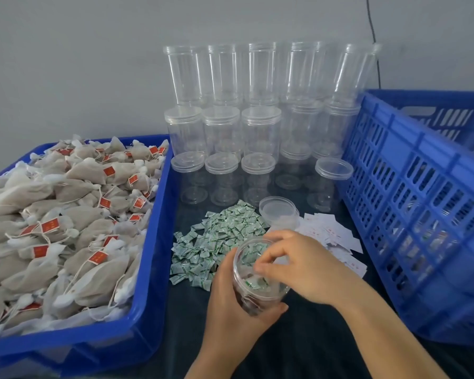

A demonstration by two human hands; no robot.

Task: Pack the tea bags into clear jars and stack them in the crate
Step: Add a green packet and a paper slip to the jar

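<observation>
in the head view, the open clear jar (259,277) sits between both hands above the dark table (298,337), just in front of the heap of green-and-white sachets (216,242). the left hand (230,305) wraps the jar's lower wall, fingers curled round its near side and thumb lying across its base. the right hand (301,263) rests over the jar's rim with its fingers bent down into the mouth; whether they pinch anything there cannot be told through the plastic. the jar is see-through, lidless, with pale tea bags and a green sachet showing inside. it is tilted, its long axis leaning away from the person, mouth pointing up and toward the sachets. a loose lid (278,209) lies just behind the jar, beyond the sachets, beside a spread of white paper labels (334,236). further behind the jar stand rows of empty jars (260,127), the lower ones capped, the top row open. to the left of the jar a blue tray (153,242) holds a mound of tea bags (66,214) with red tags. to the right of the jar stands the blue slatted crate (422,201), with shapes showing dimly through its slots.
</observation>
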